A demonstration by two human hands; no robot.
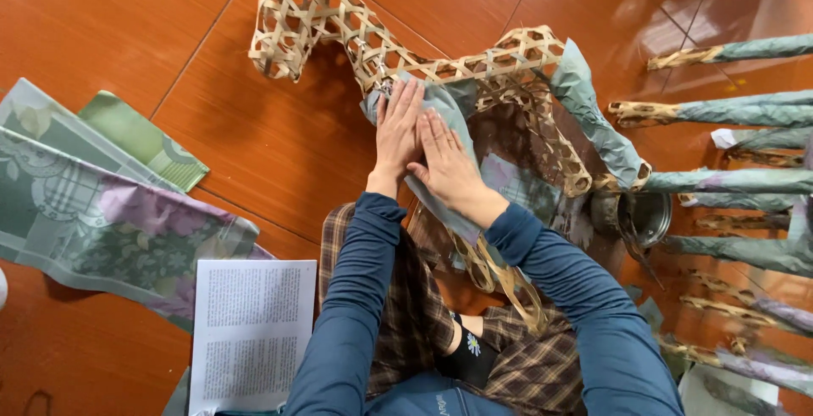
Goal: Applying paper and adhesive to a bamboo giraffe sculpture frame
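Note:
A woven bamboo lattice frame [322, 18] with a curved neck rests on the red tiled floor in front of me. Grey-green paper [449, 107] covers part of its body. My left hand [398, 132] lies flat with fingers spread on that paper near the base of the neck. Right beside it, my right hand [447, 166] also presses flat on the paper, the two hands touching. Both arms wear blue sleeves, and my plaid-clad legs sit below the frame.
Patterned green and purple paper sheets [102, 213] lie at the left, with a printed white page [250, 331] near my knee. A small metal bowl [648, 217] stands at the right. Several paper-wrapped bamboo limbs [737, 183] lie along the right edge.

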